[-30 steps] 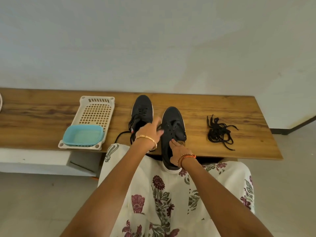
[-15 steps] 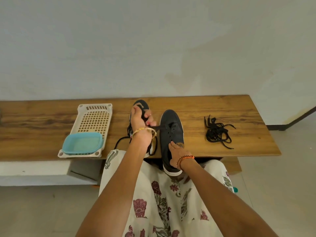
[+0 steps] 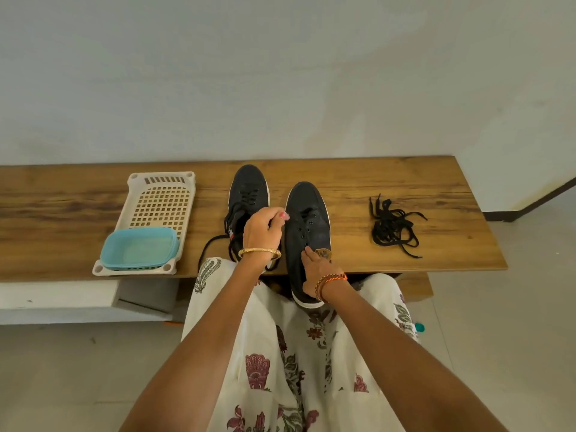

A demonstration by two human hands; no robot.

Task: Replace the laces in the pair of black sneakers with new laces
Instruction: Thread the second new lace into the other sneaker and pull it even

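Two black sneakers stand side by side on the wooden bench point(image 3: 436, 188), toes pointing away from me. The left sneaker point(image 3: 249, 190) has loosened laces, and one black lace end point(image 3: 209, 246) trails toward the bench's front edge. The right sneaker point(image 3: 308, 210) shows bare eyelets, and its heel hangs over the edge above my lap. My left hand point(image 3: 261, 230) hovers between the shoes with curled fingers that seem to pinch a black lace. My right hand point(image 3: 315, 271) grips the right sneaker near its heel. A loose pile of black laces point(image 3: 392, 227) lies to the right.
A cream perforated plastic tray point(image 3: 160, 198) sits on the bench to the left, with a light blue tub point(image 3: 140, 249) on its near end. The wall stands right behind the bench. Bare wood shows between the right sneaker and the lace pile.
My left hand has moved from over the left sneaker toward the right one and a little nearer to me. My right hand still grips the right sneaker. The view has tilted down slightly.
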